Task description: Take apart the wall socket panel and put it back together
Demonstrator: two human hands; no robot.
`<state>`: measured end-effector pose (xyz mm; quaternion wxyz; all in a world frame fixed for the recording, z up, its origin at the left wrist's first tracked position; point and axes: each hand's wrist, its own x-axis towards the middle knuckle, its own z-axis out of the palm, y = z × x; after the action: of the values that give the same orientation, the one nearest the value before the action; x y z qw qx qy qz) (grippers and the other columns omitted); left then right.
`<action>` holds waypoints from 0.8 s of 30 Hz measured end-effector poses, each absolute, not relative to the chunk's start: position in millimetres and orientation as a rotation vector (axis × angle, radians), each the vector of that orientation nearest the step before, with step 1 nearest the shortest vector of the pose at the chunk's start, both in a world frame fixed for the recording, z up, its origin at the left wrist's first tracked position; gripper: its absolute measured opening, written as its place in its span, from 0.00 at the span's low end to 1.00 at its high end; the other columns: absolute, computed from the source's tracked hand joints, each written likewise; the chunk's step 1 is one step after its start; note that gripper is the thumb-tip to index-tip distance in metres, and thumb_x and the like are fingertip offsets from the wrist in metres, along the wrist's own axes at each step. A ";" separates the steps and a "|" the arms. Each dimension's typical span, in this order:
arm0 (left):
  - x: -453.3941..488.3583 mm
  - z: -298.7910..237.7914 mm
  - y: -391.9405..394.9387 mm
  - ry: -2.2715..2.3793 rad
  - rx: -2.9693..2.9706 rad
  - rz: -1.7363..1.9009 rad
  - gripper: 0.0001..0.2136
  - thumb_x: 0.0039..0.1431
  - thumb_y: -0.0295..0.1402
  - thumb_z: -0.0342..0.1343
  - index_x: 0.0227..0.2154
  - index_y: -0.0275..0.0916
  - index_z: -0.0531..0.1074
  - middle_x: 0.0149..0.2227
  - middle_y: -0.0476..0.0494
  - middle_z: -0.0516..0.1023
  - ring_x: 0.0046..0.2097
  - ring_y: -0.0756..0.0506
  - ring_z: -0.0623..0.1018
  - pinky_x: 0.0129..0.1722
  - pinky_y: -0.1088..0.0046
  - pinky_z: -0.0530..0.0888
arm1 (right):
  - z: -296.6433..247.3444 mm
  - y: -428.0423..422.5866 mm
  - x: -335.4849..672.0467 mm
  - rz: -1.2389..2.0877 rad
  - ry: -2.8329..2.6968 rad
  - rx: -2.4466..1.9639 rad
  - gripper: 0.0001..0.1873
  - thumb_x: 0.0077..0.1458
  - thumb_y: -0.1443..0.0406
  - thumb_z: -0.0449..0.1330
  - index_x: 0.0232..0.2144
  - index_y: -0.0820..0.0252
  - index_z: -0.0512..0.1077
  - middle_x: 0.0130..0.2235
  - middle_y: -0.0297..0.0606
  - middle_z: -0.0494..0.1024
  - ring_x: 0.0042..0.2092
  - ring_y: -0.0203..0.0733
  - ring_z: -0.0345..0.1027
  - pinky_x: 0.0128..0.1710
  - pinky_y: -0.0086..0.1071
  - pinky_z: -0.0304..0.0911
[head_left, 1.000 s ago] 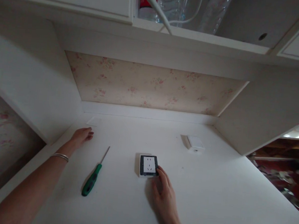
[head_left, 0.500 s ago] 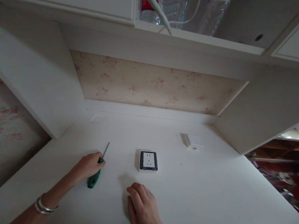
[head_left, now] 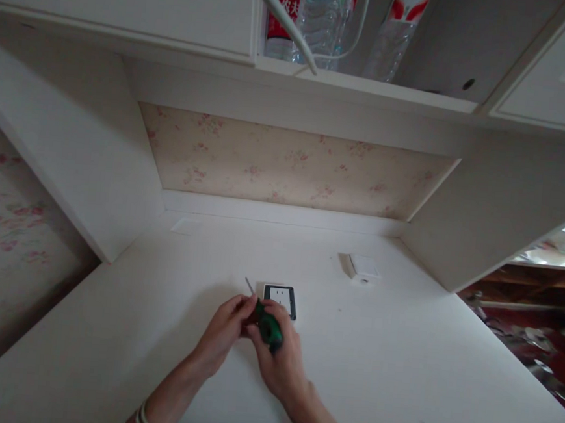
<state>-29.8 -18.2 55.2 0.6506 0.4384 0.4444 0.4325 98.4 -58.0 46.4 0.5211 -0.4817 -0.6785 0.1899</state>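
Note:
Both of my hands meet over the white desk (head_left: 397, 364) just in front of a wall socket plate (head_left: 283, 296) with a dark frame. A green-handled screwdriver (head_left: 266, 324) lies between them, its thin metal shaft pointing up and to the left. My right hand (head_left: 281, 358) is wrapped round the green handle. My left hand (head_left: 224, 331) pinches the screwdriver near where the shaft joins the handle. The socket plate lies flat, partly hidden behind my fingers.
A small white box-like part (head_left: 363, 269) lies at the back right of the desk. A flat white plate (head_left: 186, 225) rests at the back left corner. Plastic bottles (head_left: 327, 16) and a white cable stand on the shelf above. Side panels close in the desk on both sides.
My left hand picked the screwdriver up off the desk and carried it right to the socket plate. My right hand moved up from the desk's front and took hold of the handle.

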 end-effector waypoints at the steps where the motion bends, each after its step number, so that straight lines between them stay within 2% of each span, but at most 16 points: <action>1: -27.1 51.3 -14.6 1.021 1.048 0.981 0.19 0.56 0.49 0.52 0.30 0.35 0.70 0.27 0.46 0.71 0.28 0.50 0.70 0.25 0.76 0.68 | 51.4 -53.9 104.2 0.477 -1.508 -1.182 0.15 0.56 0.62 0.57 0.46 0.55 0.63 0.46 0.42 0.74 0.47 0.42 0.70 0.43 0.35 0.69; 4: -24.5 36.7 -1.9 1.115 1.315 0.970 0.18 0.57 0.48 0.50 0.31 0.35 0.70 0.28 0.45 0.73 0.26 0.50 0.70 0.23 0.75 0.67 | 68.3 -38.7 123.7 0.518 -1.193 -1.231 0.17 0.55 0.59 0.58 0.45 0.56 0.61 0.40 0.40 0.75 0.38 0.39 0.72 0.30 0.29 0.69; 7: -24.0 18.9 8.7 1.162 1.634 0.976 0.16 0.50 0.42 0.60 0.39 0.38 0.71 0.39 0.42 0.74 0.36 0.46 0.73 0.33 0.72 0.71 | 85.0 -22.7 139.6 0.527 -1.067 -1.262 0.19 0.54 0.57 0.59 0.44 0.57 0.60 0.37 0.37 0.74 0.32 0.37 0.71 0.25 0.27 0.65; 10: -22.6 1.9 17.2 1.122 1.847 0.970 0.28 0.43 0.40 0.65 0.49 0.40 0.67 0.51 0.38 0.69 0.51 0.40 0.70 0.48 0.63 0.70 | 97.6 -10.3 146.3 0.501 -1.121 -1.354 0.18 0.53 0.56 0.59 0.42 0.58 0.61 0.33 0.33 0.73 0.28 0.35 0.69 0.25 0.28 0.63; 13: -21.8 -9.3 25.5 1.112 1.926 0.918 0.38 0.41 0.43 0.67 0.57 0.41 0.61 0.59 0.35 0.63 0.60 0.35 0.62 0.58 0.55 0.61 | 103.8 -3.0 145.8 0.444 -1.249 -1.450 0.15 0.54 0.55 0.57 0.39 0.57 0.62 0.28 0.30 0.71 0.26 0.35 0.66 0.27 0.29 0.61; 16: -22.8 -13.4 33.0 1.121 1.946 0.849 0.41 0.42 0.45 0.66 0.60 0.41 0.58 0.61 0.36 0.61 0.61 0.35 0.60 0.60 0.55 0.59 | 103.2 0.9 143.7 0.420 -1.295 -1.513 0.15 0.55 0.54 0.56 0.38 0.57 0.62 0.26 0.29 0.69 0.26 0.35 0.65 0.27 0.29 0.60; 24: -25.7 -17.5 40.2 1.091 2.011 0.822 0.37 0.43 0.43 0.65 0.58 0.42 0.61 0.60 0.39 0.61 0.61 0.37 0.61 0.61 0.59 0.59 | 97.1 8.0 144.3 0.491 -1.320 -1.539 0.15 0.56 0.54 0.54 0.39 0.56 0.60 0.28 0.30 0.71 0.24 0.36 0.66 0.25 0.29 0.60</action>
<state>-25.7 40.2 -17.5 0.3479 0.7756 0.4208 0.3168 144.3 8.0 97.1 0.5036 -0.6373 -0.5468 0.2032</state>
